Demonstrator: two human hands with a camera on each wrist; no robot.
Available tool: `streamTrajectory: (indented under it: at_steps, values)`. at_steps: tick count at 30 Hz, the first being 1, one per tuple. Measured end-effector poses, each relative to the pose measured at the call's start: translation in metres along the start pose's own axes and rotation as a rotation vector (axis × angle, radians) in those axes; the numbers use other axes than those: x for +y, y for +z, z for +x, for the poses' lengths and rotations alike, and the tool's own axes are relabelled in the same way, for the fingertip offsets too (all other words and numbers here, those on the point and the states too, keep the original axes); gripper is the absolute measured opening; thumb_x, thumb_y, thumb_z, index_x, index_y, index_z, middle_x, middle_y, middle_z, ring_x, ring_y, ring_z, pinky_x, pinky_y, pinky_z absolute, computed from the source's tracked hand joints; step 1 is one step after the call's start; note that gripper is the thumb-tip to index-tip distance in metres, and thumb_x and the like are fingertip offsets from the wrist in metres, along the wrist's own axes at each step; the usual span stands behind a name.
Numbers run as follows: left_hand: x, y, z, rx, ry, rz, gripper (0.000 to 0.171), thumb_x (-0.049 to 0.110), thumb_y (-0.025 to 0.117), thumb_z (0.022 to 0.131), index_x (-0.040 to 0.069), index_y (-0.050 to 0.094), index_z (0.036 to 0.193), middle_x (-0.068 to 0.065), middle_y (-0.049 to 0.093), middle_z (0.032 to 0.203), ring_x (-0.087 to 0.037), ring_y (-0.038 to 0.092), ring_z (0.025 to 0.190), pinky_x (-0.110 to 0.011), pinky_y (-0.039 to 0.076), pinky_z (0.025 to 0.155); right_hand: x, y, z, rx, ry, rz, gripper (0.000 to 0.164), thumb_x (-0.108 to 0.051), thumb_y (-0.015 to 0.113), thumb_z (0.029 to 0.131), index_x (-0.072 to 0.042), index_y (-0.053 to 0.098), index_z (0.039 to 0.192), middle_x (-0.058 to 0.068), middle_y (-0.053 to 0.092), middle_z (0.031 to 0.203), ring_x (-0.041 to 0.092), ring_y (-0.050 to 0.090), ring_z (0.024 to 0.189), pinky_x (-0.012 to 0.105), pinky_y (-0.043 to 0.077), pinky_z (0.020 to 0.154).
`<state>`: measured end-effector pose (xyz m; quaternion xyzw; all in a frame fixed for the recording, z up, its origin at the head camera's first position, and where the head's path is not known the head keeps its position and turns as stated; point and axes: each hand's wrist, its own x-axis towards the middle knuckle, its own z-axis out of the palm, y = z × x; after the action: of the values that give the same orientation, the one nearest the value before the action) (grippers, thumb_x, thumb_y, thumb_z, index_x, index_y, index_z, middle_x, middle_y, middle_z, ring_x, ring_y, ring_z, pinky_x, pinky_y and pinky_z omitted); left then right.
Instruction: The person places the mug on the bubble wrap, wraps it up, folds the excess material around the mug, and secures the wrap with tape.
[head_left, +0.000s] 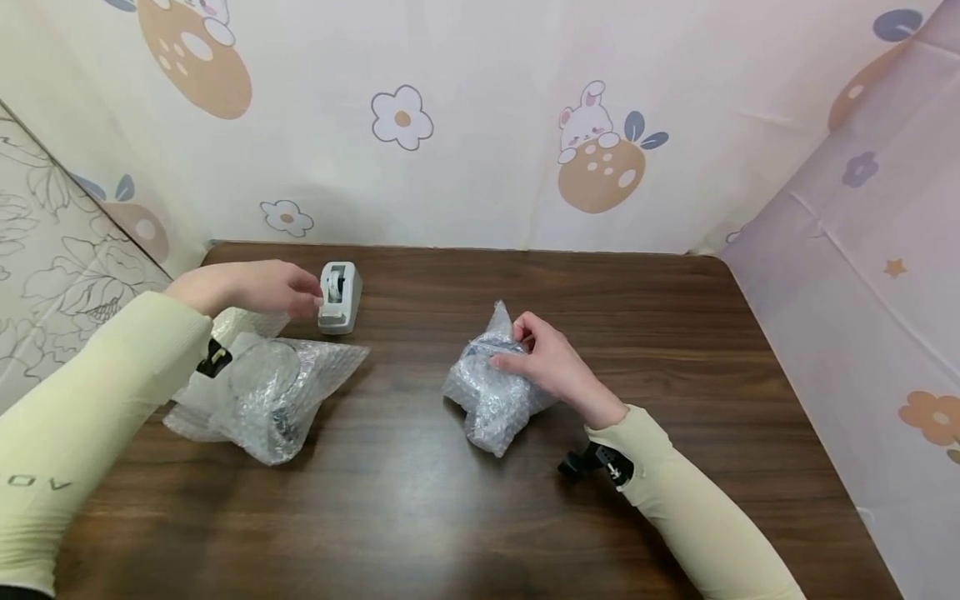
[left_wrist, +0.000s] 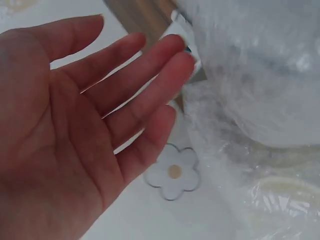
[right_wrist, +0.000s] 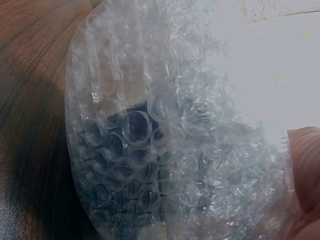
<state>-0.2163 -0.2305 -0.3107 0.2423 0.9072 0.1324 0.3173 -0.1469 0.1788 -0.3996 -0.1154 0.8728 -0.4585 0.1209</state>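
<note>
My left hand (head_left: 279, 287) is raised at the left, fingertips just beside a white tape dispenser (head_left: 340, 298). In the left wrist view, that hand (left_wrist: 95, 110) has loosely extended fingers and an empty palm. Near the table's middle, my right hand (head_left: 547, 358) holds a small bubble-wrapped bundle (head_left: 495, 392), thumb on its top and curled fingers at its far side. Seen closely in the right wrist view, the bubble wrap (right_wrist: 185, 150) has something dark inside, its kind unclear. Part of the right hand (right_wrist: 306, 180) shows at that view's edge.
A second, larger bubble-wrapped package (head_left: 262, 383) lies on the left below my left forearm, with a dark item partly visible inside. The brown wood table (head_left: 420, 517) meets a patterned curtain (head_left: 480, 167) behind and on the sides.
</note>
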Motion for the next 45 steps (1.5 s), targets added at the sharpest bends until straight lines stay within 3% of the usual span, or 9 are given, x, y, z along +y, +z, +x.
streamTrajectory:
  at_steps: [3, 6, 12, 15, 20, 25, 34, 39, 45]
  values:
    - [-0.005, -0.004, 0.011, -0.026, -0.043, -0.004, 0.030, 0.021, 0.048, 0.102, -0.001, 0.065, 0.113, -0.008, 0.069, 0.096, -0.023, 0.066, 0.091, -0.049, 0.049, 0.086, 0.001, -0.001, 0.000, 0.002, 0.001, -0.003, 0.042, -0.026, 0.083, 0.081, -0.012, 0.046, 0.095, 0.006, 0.043, 0.083, 0.023, 0.044, 0.079, 0.035, 0.034, 0.067]
    - [-0.008, -0.007, 0.024, -0.099, -0.107, -0.009, 0.035, 0.025, 0.046, 0.104, -0.004, 0.065, 0.110, -0.010, 0.070, 0.096, -0.024, 0.067, 0.090, -0.050, 0.049, 0.087, 0.000, -0.002, 0.000, 0.000, -0.004, -0.007, 0.042, -0.026, 0.083, 0.082, -0.011, 0.046, 0.095, 0.005, 0.043, 0.083, 0.022, 0.044, 0.079, 0.035, 0.034, 0.068]
    - [-0.003, -0.013, 0.045, -0.273, -0.234, -0.099, 0.051, 0.032, 0.041, 0.107, -0.013, 0.055, 0.126, -0.021, 0.070, 0.109, -0.029, 0.070, 0.096, -0.048, 0.051, 0.087, -0.001, -0.003, -0.001, 0.000, -0.014, -0.009, 0.041, -0.026, 0.083, 0.082, -0.011, 0.046, 0.094, 0.005, 0.043, 0.083, 0.022, 0.044, 0.079, 0.035, 0.034, 0.067]
    - [0.000, -0.013, 0.052, -0.317, -0.291, -0.153, 0.056, 0.035, 0.043, 0.106, -0.015, 0.050, 0.131, -0.022, 0.070, 0.111, -0.028, 0.071, 0.094, -0.041, 0.053, 0.085, -0.001, -0.002, 0.000, -0.001, -0.016, -0.005, 0.040, -0.025, 0.082, 0.082, -0.011, 0.046, 0.094, 0.005, 0.043, 0.082, 0.022, 0.045, 0.078, 0.035, 0.034, 0.067]
    - [0.002, -0.011, 0.055, -0.279, -0.373, -0.173, 0.046, 0.031, 0.053, 0.102, -0.012, 0.057, 0.117, -0.017, 0.074, 0.097, -0.019, 0.072, 0.081, -0.026, 0.052, 0.068, -0.002, 0.000, 0.000, -0.004, -0.006, 0.008, 0.040, -0.024, 0.083, 0.081, -0.012, 0.046, 0.093, 0.005, 0.043, 0.082, 0.023, 0.045, 0.078, 0.035, 0.034, 0.067]
    - [-0.002, -0.006, 0.056, -0.228, -0.400, -0.237, 0.033, 0.023, 0.059, 0.099, -0.010, 0.062, 0.104, -0.014, 0.074, 0.084, -0.013, 0.071, 0.069, -0.018, 0.047, 0.055, -0.002, 0.000, 0.000, -0.005, -0.005, 0.008, 0.041, -0.024, 0.083, 0.081, -0.012, 0.046, 0.093, 0.005, 0.043, 0.082, 0.023, 0.045, 0.079, 0.035, 0.035, 0.067]
    - [0.001, 0.000, 0.055, -0.179, -0.476, -0.387, 0.034, 0.021, 0.066, 0.097, -0.010, 0.059, 0.109, -0.013, 0.070, 0.084, -0.014, 0.072, 0.071, -0.014, 0.039, 0.050, 0.000, -0.002, -0.002, -0.006, -0.009, 0.012, 0.041, -0.025, 0.082, 0.082, -0.011, 0.046, 0.094, 0.005, 0.043, 0.083, 0.022, 0.044, 0.079, 0.035, 0.034, 0.068]
    - [0.004, 0.000, 0.059, -0.173, -0.484, -0.369, 0.036, 0.024, 0.068, 0.095, -0.009, 0.059, 0.109, -0.015, 0.069, 0.090, -0.017, 0.073, 0.078, -0.015, 0.038, 0.049, 0.000, -0.004, -0.003, 0.000, -0.007, 0.010, 0.041, -0.026, 0.082, 0.081, -0.011, 0.046, 0.094, 0.005, 0.043, 0.083, 0.022, 0.044, 0.079, 0.036, 0.034, 0.068]
    - [0.001, 0.003, 0.066, -0.227, -0.481, -0.374, 0.036, 0.029, 0.069, 0.095, -0.004, 0.059, 0.103, -0.016, 0.067, 0.095, -0.017, 0.071, 0.077, -0.017, 0.043, 0.055, 0.001, -0.003, -0.002, 0.000, -0.009, 0.012, 0.041, -0.025, 0.082, 0.082, -0.011, 0.046, 0.094, 0.005, 0.043, 0.083, 0.022, 0.044, 0.079, 0.035, 0.034, 0.067]
